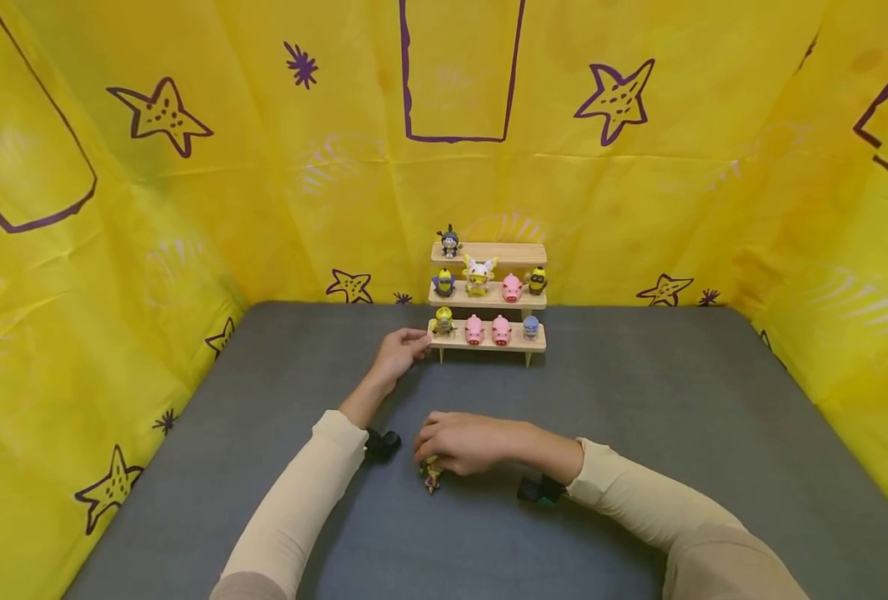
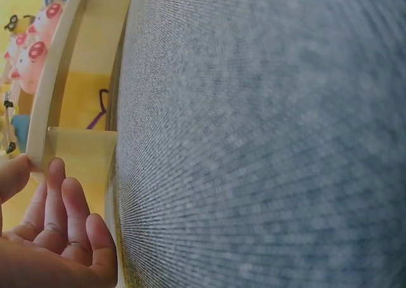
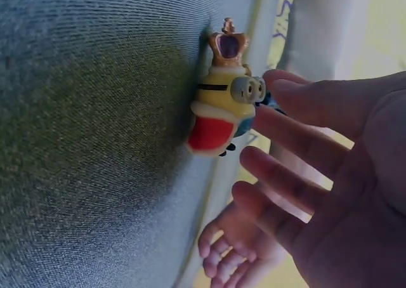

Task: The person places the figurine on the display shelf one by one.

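In the head view my left hand (image 1: 398, 357) pinches the left end of a three-step wooden display shelf (image 1: 487, 346). The left wrist view has the thumb on the edge of the lowest board (image 2: 43, 113), with a finger just beneath it. Nearer to me, my right hand (image 1: 468, 442) reaches down over a small minion figurine (image 1: 432, 482) close to the table. The right wrist view gives its gold crown, grey goggles and red cape with white trim (image 3: 210, 130). Thumb and forefinger of the right hand (image 3: 342, 155) pinch it at the goggle side.
Several figurines stand on the shelf: pink pigs (image 1: 474, 330), minions (image 1: 444, 321), a white-eared figure (image 1: 479, 275), a blue one (image 1: 531, 327) and a dark-topped one (image 1: 449, 242). The grey table (image 1: 639, 400) meets yellow patterned cloth (image 1: 263, 183) at the back and sides.
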Tool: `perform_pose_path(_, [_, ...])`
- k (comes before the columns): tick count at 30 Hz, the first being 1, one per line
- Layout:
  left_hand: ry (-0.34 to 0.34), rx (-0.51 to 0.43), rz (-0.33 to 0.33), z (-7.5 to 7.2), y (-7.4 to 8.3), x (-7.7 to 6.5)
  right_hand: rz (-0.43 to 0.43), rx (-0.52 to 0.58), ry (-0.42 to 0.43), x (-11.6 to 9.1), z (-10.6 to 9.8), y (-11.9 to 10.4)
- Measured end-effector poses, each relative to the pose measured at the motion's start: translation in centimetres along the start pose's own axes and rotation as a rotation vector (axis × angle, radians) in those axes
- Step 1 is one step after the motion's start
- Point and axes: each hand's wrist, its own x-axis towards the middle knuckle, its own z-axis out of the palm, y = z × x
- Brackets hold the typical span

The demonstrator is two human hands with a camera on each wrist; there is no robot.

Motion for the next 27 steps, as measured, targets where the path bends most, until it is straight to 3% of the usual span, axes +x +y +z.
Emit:
perform_pose_path(4, [0.006, -0.006, 0.018, -0.04, 0.15, 0.02, 0.006, -0.04, 0.004, -0.06, 0.12, -0.05])
perform_pose_path(9, [0.006, -0.012, 0.011, -0.02, 0.09, 0.02, 0.078, -0.028, 0.008, -0.07, 0.26, 0.16])
perform_pose_path(15, [0.006, -0.016, -0.001, 0.11, -0.03, 0.1, 0.149, -0.016, -0.045, 0.01, 0.14, 0.18])
perform_pose_path(27, [0.005, -0.024, 0.006, 0.12, 0.01, 0.0, 0.187, 0.046, -0.103, -0.05, -0.18, 0.24])
